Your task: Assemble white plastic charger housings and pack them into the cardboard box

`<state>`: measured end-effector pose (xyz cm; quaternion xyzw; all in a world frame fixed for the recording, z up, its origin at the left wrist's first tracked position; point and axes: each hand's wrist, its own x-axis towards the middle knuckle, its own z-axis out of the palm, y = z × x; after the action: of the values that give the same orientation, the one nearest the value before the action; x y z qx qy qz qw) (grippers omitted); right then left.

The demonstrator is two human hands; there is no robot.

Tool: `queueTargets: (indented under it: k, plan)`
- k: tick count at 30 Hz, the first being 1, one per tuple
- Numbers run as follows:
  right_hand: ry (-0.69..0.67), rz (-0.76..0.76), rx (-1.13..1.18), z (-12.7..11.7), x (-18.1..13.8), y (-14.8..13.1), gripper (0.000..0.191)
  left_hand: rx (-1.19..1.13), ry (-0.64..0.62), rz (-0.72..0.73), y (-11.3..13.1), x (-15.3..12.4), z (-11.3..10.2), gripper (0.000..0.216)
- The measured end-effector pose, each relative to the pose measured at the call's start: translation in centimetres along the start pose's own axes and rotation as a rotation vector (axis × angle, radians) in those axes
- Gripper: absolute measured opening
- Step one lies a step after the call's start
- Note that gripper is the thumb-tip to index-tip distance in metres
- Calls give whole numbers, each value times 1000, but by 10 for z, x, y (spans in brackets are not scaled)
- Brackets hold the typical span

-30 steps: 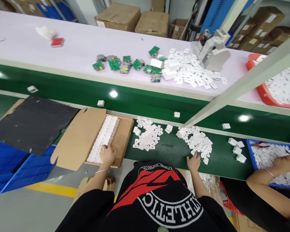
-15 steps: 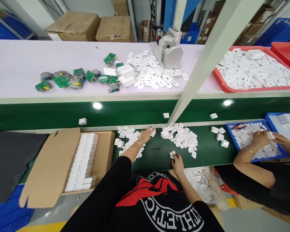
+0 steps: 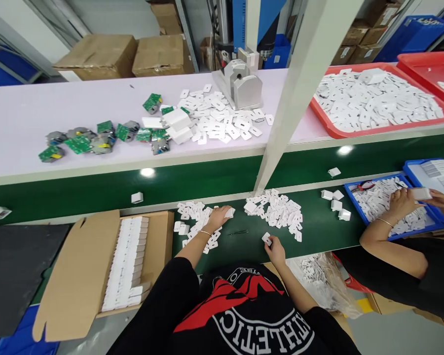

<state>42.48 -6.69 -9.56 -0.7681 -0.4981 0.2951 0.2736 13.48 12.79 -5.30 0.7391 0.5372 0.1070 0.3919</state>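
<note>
My left hand [image 3: 218, 218] is closed on a small white plastic piece [image 3: 230, 213], which shows past the fingertips at the right edge of the left pile of white plastic plates [image 3: 196, 211]. Between finger and thumb, my right hand [image 3: 276, 251] pinches a white slotted plate [image 3: 267, 238] close to the bench's front edge. A second pile of white plates [image 3: 281, 211] lies just beyond it. Thin dark tweezers [image 3: 238, 232] rest on the green bench between my hands. White blocks [image 3: 181, 228] sit left of the left pile.
An open cardboard box [image 3: 159, 256] with rows of white blocks stands at left. A slanting white post [image 3: 281, 123] rises behind the bench. Circuit boards [image 3: 77, 144] lie on the upper shelf. At right, a co-worker's hands [image 3: 401, 202] hold a white block over a blue tray [image 3: 358, 217].
My left hand has drawn back slightly toward me with the white piece. The plate in my right hand has tilted up. White blocks on the green belt have shifted right; the view has tilted.
</note>
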Motion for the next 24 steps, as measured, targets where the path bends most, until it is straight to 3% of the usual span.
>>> queueTargets:
  k: [6,11,13,18,24]
  plan:
    - [-7,-15,277,-3,17,-72,57,-440,142,-123,16,-57,-8,54]
    - [-81,-77,464,-10,24,-148,54,-1261,154,-178,56,-110,-40,62]
    - [-101,-128,550,-17,23,-180,47,-1426,192,-166,75,-127,-55,60]
    - [-187,-282,666,-35,5,-247,31,-1415,254,-121,103,-156,-80,59]
    - [-301,-389,643,-38,-24,-289,21,-1210,271,-125,111,-170,-90,53]
